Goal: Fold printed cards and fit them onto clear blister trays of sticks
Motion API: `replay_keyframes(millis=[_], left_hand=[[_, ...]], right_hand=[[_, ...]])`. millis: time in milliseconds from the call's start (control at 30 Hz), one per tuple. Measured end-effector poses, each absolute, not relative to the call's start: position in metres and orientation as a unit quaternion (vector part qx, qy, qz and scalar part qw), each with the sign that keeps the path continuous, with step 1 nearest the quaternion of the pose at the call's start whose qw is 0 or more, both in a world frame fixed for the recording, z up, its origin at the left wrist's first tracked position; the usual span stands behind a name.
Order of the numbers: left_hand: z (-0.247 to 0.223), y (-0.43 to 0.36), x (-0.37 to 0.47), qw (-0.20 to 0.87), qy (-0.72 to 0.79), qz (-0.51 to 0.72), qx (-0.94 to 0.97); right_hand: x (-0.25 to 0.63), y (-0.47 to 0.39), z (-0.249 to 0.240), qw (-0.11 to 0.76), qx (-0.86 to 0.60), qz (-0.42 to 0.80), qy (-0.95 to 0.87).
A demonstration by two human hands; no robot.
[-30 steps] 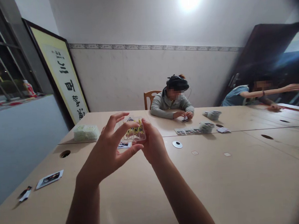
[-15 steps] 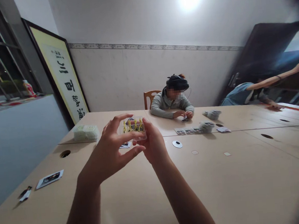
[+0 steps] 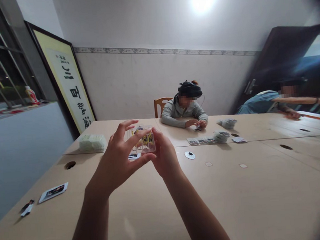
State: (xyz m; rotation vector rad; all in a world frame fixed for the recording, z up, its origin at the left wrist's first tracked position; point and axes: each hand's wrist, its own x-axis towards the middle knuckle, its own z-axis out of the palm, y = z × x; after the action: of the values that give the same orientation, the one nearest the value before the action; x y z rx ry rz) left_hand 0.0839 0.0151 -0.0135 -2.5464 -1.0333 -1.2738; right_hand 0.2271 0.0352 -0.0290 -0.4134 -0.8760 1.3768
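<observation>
Above the table I hold a small clear plastic box (image 3: pixel 150 146) with several thin yellow pieces, some with dark parts, inside it. My right hand (image 3: pixel 165 153) grips the box from its right side, the thumb at the upper right corner and the other fingers mostly hidden behind. My left hand (image 3: pixel 117 157) reaches around it from the left. Its index finger lies across the upper face and its thumb touches the lower edge, while its other fingers are raised and bent. Partly hidden behind the left hand, a printed card (image 3: pixel 134 156) lies on the table.
A stack of clear boxes (image 3: pixel 92 143) stands at the left rear. Printed cards (image 3: pixel 53 191) lie at left. Across the table (image 3: pixel 146 218), a seated person (image 3: pixel 183 108) handles something small beside card stacks (image 3: pixel 221 136). Another person (image 3: pixel 262 101) leans in at right. A round cap (image 3: pixel 189 155) lies mid-table.
My left index finger has moved up across the box face, and its thumb has come to the lower edge. At right, another person's outstretched arm has lowered.
</observation>
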Motion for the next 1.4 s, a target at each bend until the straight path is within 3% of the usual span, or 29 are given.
replay_keyframes(millis=[567, 767, 900, 1133, 1233, 1400], left_hand=[[-0.015, 0.015, 0.089, 0.107, -0.353, -0.415, -0.832], [-0.015, 0.02, 0.085, 0.11, -0.391, -0.55, -0.73], [-0.016, 0.028, 0.073, 0.023, -0.463, -0.638, -0.615], [-0.014, 0.034, 0.06, -0.18, -0.533, -0.572, -0.597], [-0.014, 0.033, 0.064, -0.138, -0.511, -0.613, -0.587], [-0.01, 0.025, 0.072, 0.062, -0.44, -0.609, -0.657]], right_hand=[[0.223, 0.036, -0.029, 0.657, -0.17, 0.659, -0.324], [0.225, 0.044, -0.033, 0.652, -0.16, 0.663, -0.331], [0.227, 0.048, -0.034, 0.656, -0.162, 0.665, -0.317], [0.229, 0.049, -0.031, 0.671, -0.168, 0.662, -0.288], [0.229, 0.049, -0.033, 0.671, -0.159, 0.658, -0.301], [0.226, 0.045, -0.033, 0.668, -0.167, 0.657, -0.306]])
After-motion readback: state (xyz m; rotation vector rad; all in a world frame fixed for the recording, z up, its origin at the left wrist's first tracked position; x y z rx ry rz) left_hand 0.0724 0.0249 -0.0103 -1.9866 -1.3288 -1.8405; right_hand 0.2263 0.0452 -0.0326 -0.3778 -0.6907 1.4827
